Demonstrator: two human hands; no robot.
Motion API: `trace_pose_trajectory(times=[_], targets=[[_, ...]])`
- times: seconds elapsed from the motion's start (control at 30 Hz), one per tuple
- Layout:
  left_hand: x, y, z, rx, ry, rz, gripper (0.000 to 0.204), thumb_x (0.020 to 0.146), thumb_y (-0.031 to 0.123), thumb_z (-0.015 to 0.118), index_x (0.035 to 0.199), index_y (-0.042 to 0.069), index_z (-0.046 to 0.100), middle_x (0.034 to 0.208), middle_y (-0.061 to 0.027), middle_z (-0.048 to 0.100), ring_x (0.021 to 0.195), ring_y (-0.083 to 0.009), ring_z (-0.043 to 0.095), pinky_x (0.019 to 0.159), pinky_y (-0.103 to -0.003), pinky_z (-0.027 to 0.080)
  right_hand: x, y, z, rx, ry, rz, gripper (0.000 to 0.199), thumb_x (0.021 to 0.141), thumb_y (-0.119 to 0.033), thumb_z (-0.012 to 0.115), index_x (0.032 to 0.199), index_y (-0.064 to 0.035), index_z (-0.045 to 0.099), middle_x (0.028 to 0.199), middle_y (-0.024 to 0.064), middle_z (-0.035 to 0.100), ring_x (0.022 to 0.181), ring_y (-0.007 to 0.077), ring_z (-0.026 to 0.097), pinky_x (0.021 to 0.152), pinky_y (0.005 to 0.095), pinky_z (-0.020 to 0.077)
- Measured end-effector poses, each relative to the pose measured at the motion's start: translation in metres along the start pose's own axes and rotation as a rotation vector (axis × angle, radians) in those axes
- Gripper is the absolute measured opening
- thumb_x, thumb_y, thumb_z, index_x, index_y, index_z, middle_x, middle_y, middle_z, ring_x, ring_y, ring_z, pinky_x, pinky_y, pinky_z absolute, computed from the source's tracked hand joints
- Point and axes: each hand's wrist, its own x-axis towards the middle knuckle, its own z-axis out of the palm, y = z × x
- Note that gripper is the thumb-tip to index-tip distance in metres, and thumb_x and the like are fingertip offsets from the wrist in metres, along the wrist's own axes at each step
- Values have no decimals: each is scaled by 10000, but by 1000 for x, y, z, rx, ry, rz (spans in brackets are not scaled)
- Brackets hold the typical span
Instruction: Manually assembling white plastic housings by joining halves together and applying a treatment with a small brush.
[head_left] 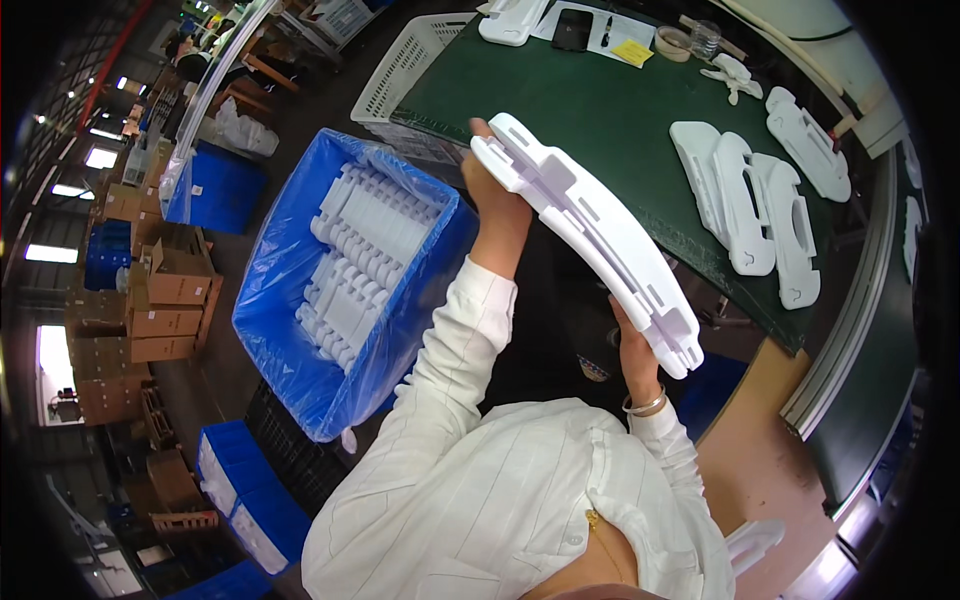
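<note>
A long, curved white plastic part (610, 240) with slots along its edge is held up in front of me, tilted down to the right. My left hand (497, 205) grips its upper left end, fingers mostly hidden behind it. At the lower right end, my right hand (637, 350) holds it from below, its fingers partly covered by the part. Beyond, on the green table (480, 85), lie several similar white plastic parts (745, 205), and another one (808, 145) rests farther right.
A blue crate (265, 290) lined with clear plastic, filled with rows of white parts, stands at my left. A white basket (405, 75) is behind it. The table also bears a phone (572, 30), yellow notes (632, 52) and tape (673, 42). A conveyor (870, 400) runs along the right.
</note>
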Motion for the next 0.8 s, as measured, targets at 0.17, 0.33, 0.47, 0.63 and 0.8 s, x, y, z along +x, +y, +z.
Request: trace_pose_trajectory(times=[0.17,0.33,0.47,0.63,0.8], targets=[[-14,71,57,60,57,120,550,1003,438,329,813,13,622,800,-82,647,694,-128,554,695,-261,432,28,-60,7,27,-113,-281,390,922,-214,598,1234,15,548,1317,215,520,1217,321,516,1017,397,407],[-8,69,47,237,7,156,574,1011,401,340,696,6,613,710,-89,629,665,-132,559,666,-264,432,19,-56,14,-218,-16,-309,370,913,-187,610,1234,-11,559,1306,228,526,1219,339,514,1016,409,409],[-8,77,55,284,-4,93,622,1018,429,318,658,6,598,679,-88,615,649,-136,556,659,-265,428,26,-61,12,-62,-8,-291,361,912,-199,610,1223,-18,575,1313,228,521,1222,340,512,1022,422,402],[-3,78,46,265,-84,98,688,1022,453,286,560,20,557,612,-84,588,612,-139,546,638,-265,424,27,-61,11,59,-111,-136,518,930,-265,574,1316,64,468,1357,175,492,1245,262,481,1073,373,336],[-1,76,44,282,-132,110,710,1024,459,257,536,28,540,568,-76,565,560,-136,527,598,-267,413,23,-53,10,87,-57,-138,369,903,-215,613,1202,0,589,1329,234,507,1234,333,500,1036,420,388]])
